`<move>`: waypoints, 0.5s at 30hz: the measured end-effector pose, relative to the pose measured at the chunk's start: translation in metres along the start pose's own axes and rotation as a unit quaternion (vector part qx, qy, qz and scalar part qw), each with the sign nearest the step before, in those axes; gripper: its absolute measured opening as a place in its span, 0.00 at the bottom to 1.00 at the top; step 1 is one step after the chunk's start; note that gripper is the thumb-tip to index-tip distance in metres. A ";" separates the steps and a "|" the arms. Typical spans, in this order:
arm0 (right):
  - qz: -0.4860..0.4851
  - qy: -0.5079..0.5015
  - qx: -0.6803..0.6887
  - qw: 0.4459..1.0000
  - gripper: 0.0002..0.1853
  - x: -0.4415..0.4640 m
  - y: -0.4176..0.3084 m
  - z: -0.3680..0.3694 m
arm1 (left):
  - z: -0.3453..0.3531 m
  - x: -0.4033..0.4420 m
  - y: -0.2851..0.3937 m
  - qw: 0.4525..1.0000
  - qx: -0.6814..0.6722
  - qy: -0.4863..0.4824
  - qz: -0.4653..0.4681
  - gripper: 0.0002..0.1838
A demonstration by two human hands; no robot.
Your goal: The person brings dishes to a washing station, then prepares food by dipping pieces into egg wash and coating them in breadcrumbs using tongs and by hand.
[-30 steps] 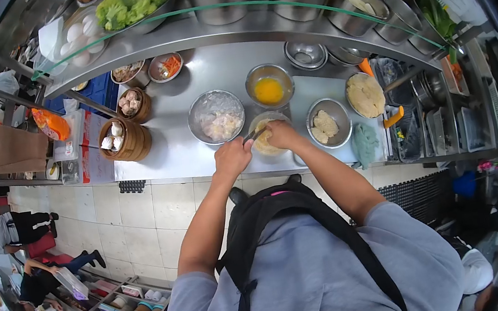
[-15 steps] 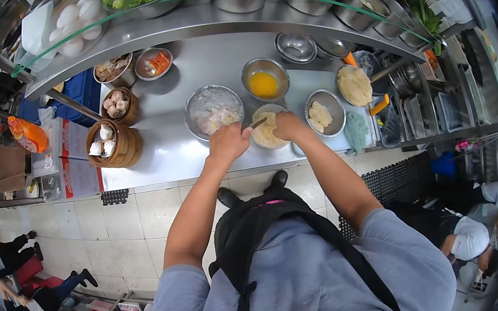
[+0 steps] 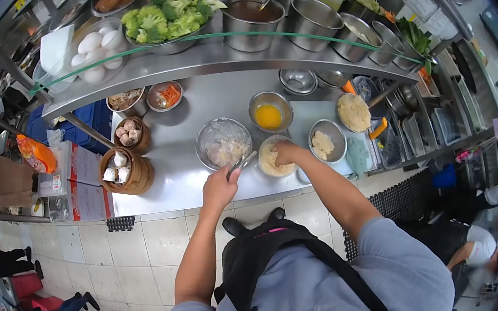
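Observation:
Closed around metal tongs [image 3: 242, 164], my left hand [image 3: 220, 188] is just below the bowl of pale floured pieces [image 3: 223, 144]. My right hand [image 3: 286, 151] reaches into a bowl of pale crumbs [image 3: 270, 159]; its fingertips are hidden there, so what they hold cannot be made out. Behind it stands a metal bowl of beaten egg [image 3: 269, 113]. To the right, a metal bowl [image 3: 327, 141] contains crumb-coated pieces.
Bamboo steamers [image 3: 132, 177] with dumplings stand at the left. A green cloth [image 3: 357, 157] and a container of crumbs [image 3: 353, 112] are at the right. Above the far side runs a metal shelf [image 3: 212, 65] with broccoli, eggs and pots. Other people are at both sides behind me.
My left hand with the tongs has drawn away from the crumb bowl, to the left. My right hand has gone down into the crumbs. The camera view has shifted.

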State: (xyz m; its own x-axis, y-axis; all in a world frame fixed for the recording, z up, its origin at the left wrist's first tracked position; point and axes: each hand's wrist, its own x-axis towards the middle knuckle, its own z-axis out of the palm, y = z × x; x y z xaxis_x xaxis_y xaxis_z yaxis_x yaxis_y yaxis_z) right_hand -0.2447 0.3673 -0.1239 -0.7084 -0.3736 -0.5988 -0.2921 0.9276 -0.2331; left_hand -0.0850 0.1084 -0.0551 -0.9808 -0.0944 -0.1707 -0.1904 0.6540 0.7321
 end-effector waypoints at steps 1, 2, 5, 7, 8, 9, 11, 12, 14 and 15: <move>-0.006 0.004 -0.020 1.000 0.38 -0.002 -0.002 0.001 | -0.003 -0.004 -0.002 1.000 -0.010 0.013 -0.009 0.21; -0.008 0.000 -0.022 1.000 0.38 -0.003 -0.002 0.002 | -0.004 -0.007 -0.006 1.000 -0.011 0.012 -0.013 0.21; 0.015 0.092 -0.027 0.995 0.29 -0.020 -0.006 0.008 | -0.002 -0.013 -0.022 0.999 -0.024 0.045 -0.006 0.19; 0.008 0.259 -0.005 0.966 0.23 -0.022 -0.010 0.030 | -0.004 -0.016 -0.020 0.998 -0.027 0.049 -0.003 0.19; 0.016 0.254 -0.005 0.967 0.23 -0.027 -0.007 0.038 | -0.008 -0.018 -0.016 0.999 -0.031 0.043 -0.011 0.19; 0.001 0.227 -0.026 0.973 0.22 -0.029 -0.006 0.042 | -0.006 -0.019 -0.017 0.999 -0.033 0.038 -0.011 0.19; -0.019 0.200 -0.048 0.978 0.20 -0.028 0.003 0.037 | -0.006 -0.019 -0.020 0.998 -0.030 0.053 -0.008 0.19; -0.044 0.189 -0.025 0.981 0.19 -0.028 0.014 0.027 | -0.007 -0.020 -0.021 0.998 -0.030 0.053 -0.011 0.19; -0.067 0.177 0.000 0.982 0.18 -0.030 0.020 0.005 | -0.008 -0.019 -0.022 0.997 -0.041 0.054 -0.024 0.20; -0.063 0.159 0.047 0.984 0.18 -0.036 0.017 -0.013 | -0.008 -0.018 -0.021 0.998 -0.040 0.052 -0.024 0.20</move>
State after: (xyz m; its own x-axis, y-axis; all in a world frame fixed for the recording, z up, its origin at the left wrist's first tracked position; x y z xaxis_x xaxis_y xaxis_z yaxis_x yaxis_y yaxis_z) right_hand -0.2326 0.3966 -0.0963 -0.8404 -0.4555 -0.2936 -0.3405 0.8653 -0.3679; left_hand -0.0632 0.0905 -0.0625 -0.9688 -0.2040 -0.1406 -0.2359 0.5855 0.7756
